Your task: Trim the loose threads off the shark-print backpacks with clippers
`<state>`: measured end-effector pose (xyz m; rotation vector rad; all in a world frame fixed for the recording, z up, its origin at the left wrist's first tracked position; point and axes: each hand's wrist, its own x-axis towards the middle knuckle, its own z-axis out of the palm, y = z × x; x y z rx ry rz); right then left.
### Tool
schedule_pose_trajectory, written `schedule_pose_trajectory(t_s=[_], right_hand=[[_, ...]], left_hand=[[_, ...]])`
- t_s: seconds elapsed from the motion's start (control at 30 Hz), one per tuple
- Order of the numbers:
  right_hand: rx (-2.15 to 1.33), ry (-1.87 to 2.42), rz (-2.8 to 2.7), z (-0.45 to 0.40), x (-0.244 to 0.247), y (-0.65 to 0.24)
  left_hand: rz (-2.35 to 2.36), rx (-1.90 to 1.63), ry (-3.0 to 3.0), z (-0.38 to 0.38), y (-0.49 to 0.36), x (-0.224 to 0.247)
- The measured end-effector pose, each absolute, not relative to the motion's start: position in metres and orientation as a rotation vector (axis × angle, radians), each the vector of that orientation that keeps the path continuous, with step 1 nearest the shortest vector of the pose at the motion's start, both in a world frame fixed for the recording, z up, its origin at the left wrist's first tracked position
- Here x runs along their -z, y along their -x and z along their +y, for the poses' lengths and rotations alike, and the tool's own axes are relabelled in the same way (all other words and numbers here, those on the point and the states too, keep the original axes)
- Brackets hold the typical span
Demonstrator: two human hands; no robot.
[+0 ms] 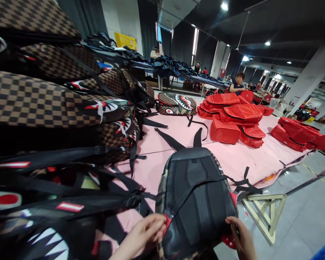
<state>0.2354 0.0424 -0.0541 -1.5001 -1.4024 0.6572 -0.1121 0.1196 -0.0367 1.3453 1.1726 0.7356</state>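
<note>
A backpack (199,202) lies back panel up before me, its black padded back showing and camouflage and checked fabric along its sides. My left hand (148,229) pinches its left lower side, by a small red piece (167,221). On the opposite lower edge, the curled fingers of my right hand (242,234) grip the bag; something small and dark by those fingers is too unclear to name. A black strap (197,185) crosses the back panel diagonally. More straps stick out beyond the bag's top. Below the right hand, a red part (229,241) shows, partly hidden.
Checked backpacks with shark-mouth prints (43,99) are piled high at left. Another checked bag (176,104) and several red bags (241,115) rest farther along the pink-covered table (151,144). A wooden bracket (268,216) stands at right. A person (236,86) is behind the red bags.
</note>
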Motion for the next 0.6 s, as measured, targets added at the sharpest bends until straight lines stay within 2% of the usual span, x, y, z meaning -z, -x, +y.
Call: schedule_pose_trajectory(t_s=[0.17, 0.27, 0.5, 0.6], right_hand=[[-0.556, 1.591, -1.439, 0.032, 0.051, -0.236], [-0.469, 1.643, -1.564, 0.028, 0.047, -0.229], [-0.363, 1.682, -1.659, 0.027, 0.041, -0.222], [-0.351, 1.676, -1.687, 0.027, 0.040, -0.220]], left_hand=[[1.529, -0.949, -1.590, 0.140, 0.081, 0.026], [1.589, -0.992, -1.613, 0.135, 0.072, 0.026], [1.598, -1.178, -1.038, 0.120, 0.099, 0.046], [1.515, -1.256, -0.772, 0.117, 0.109, 0.040]])
